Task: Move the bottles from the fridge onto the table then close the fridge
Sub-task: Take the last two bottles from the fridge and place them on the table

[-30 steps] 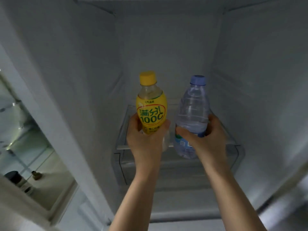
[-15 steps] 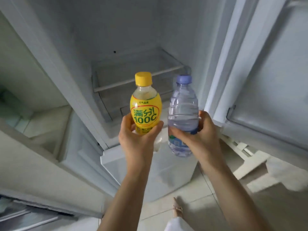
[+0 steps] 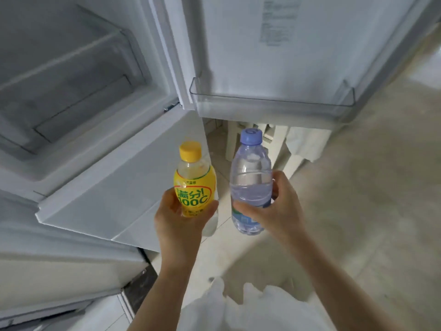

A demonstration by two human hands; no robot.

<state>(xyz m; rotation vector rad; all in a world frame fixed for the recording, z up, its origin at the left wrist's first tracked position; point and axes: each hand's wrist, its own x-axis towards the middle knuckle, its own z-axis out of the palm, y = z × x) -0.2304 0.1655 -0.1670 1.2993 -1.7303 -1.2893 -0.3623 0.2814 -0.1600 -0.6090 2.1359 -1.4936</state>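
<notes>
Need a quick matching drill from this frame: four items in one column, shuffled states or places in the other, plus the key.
Items:
1. yellow bottle
2. clear water bottle
3. fridge door
4. door bin

States:
A. swung open
B. held in the right hand
C. holds nothing visible
D. held in the left hand

Pairs: 1-D, 2-B, 3-A, 4-C

Both forearms reach forward, side by side — left hand [image 3: 177,218] and right hand [image 3: 278,211] each curled in a grip.
</notes>
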